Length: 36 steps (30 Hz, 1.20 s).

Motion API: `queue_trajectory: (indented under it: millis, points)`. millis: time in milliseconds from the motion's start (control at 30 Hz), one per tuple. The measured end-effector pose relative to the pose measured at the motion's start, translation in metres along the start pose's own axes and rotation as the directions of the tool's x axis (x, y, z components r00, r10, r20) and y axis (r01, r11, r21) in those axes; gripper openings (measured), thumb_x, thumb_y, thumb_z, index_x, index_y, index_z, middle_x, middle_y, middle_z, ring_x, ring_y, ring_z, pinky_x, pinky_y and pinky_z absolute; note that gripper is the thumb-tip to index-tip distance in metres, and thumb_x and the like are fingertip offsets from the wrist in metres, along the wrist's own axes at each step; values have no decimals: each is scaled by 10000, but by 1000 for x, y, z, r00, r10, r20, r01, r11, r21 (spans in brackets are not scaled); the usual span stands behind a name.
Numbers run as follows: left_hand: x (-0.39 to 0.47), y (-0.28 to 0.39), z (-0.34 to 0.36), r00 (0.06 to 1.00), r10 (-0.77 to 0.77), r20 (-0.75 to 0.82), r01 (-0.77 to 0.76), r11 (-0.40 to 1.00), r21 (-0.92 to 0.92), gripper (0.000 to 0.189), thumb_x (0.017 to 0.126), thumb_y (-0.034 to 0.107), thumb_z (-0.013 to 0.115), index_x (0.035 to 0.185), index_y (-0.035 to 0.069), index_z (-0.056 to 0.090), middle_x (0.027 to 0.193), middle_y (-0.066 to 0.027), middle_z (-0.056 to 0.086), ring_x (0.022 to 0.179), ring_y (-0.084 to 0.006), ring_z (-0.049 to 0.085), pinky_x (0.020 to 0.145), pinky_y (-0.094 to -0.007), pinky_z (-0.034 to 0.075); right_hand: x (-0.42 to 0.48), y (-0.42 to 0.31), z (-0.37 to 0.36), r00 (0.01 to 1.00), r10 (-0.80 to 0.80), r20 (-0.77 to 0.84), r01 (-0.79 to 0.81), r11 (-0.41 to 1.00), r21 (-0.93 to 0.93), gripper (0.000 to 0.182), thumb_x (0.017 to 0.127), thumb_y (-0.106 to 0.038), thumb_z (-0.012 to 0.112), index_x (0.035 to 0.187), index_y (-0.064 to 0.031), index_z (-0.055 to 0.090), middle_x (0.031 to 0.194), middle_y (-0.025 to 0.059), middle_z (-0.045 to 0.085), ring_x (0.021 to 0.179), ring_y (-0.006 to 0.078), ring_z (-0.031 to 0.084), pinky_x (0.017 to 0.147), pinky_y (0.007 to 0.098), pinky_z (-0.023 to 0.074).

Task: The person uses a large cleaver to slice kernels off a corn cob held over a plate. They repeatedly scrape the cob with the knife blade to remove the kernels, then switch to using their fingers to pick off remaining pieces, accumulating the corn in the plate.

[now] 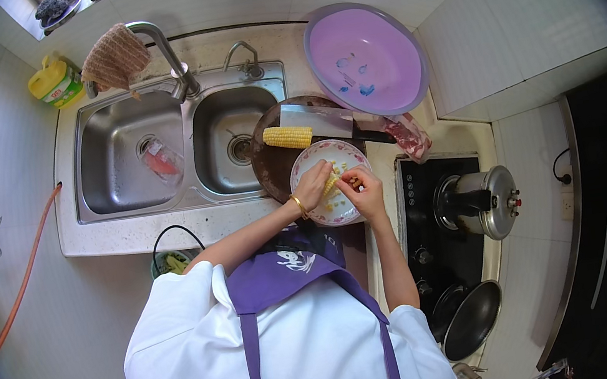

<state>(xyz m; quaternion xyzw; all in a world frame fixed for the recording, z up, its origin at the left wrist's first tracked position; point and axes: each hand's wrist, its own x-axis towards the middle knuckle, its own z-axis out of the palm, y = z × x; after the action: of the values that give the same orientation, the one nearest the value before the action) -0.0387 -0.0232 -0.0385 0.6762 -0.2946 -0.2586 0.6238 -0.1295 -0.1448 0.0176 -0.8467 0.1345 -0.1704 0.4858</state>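
Over a white plate with a pink floral rim (pixel 322 217), my left hand (pixel 314 184), with a gold bangle at the wrist, holds a piece of corn cob (pixel 331 184). The fingertips of my right hand (pixel 362 188) touch the cob's right side; whether they grip anything is hidden. Loose corn kernels (pixel 336 206) lie scattered on the plate. Beyond it, a larger piece of yellow corn (pixel 288 137) rests on a round dark cutting board (pixel 271 169). A cleaver (pixel 317 120) lies across the board's far part, its black handle towards the right.
A double steel sink (pixel 130 155) is at the left, with a plastic package (pixel 162 161) in one basin. A purple basin (pixel 369 58) stands at the back right, near packaged raw meat (pixel 409 137). A pressure cooker (pixel 477 206) and a frying pan (pixel 473 321) are at the right.
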Motion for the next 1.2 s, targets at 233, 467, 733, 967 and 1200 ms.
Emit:
queue_trajectory:
  millis: [233, 467, 733, 967, 1200]
  points:
    - [-1, -3, 0, 1000, 30, -3, -30, 998, 47, 335, 935, 289, 321, 882, 0, 484, 782, -179, 499, 741, -335, 503, 668, -353, 390, 2, -3, -1, 995, -92, 25, 94, 992, -87, 56, 761, -42, 622, 757, 5, 591, 683, 71, 539, 535, 128, 520, 482, 234, 406]
    - [-3, 3, -5, 998, 13, 55, -10, 998, -58, 327, 934, 289, 341, 896, 0, 490, 783, -149, 485, 712, -289, 499, 662, -330, 393, 5, 5, 4, 991, -124, 57, 127, 990, -58, 68, 817, -58, 554, 796, 5, 537, 644, 57, 488, 531, 117, 474, 482, 226, 369]
    - [-5, -8, -9, 996, -23, 92, 43, 975, -217, 337, 939, 300, 339, 903, 18, 519, 856, -86, 514, 786, -165, 494, 741, -270, 384, 3, 31, 10, 963, 243, 119, -268, 911, 313, 97, 855, -104, 543, 817, -18, 563, 647, -29, 483, 591, 25, 425, 529, 185, 353]
    - [-10, -32, -7, 988, -152, 15, 149, 937, -316, 395, 939, 307, 313, 862, 8, 559, 846, -86, 540, 819, -178, 494, 779, -280, 385, 52, -4, 30, 994, 97, 59, -106, 977, 187, 136, 832, -113, 571, 793, 18, 584, 655, 6, 537, 593, 57, 469, 544, 215, 391]
    - [-2, -56, 2, 984, 134, -113, -134, 991, 9, 334, 899, 201, 355, 1071, -35, 516, 1097, -166, 552, 1043, -271, 499, 927, -328, 347, 125, -55, 115, 872, -373, 317, 405, 913, -39, 81, 761, -110, 598, 809, -46, 608, 704, 109, 551, 607, 258, 567, 543, 347, 433]
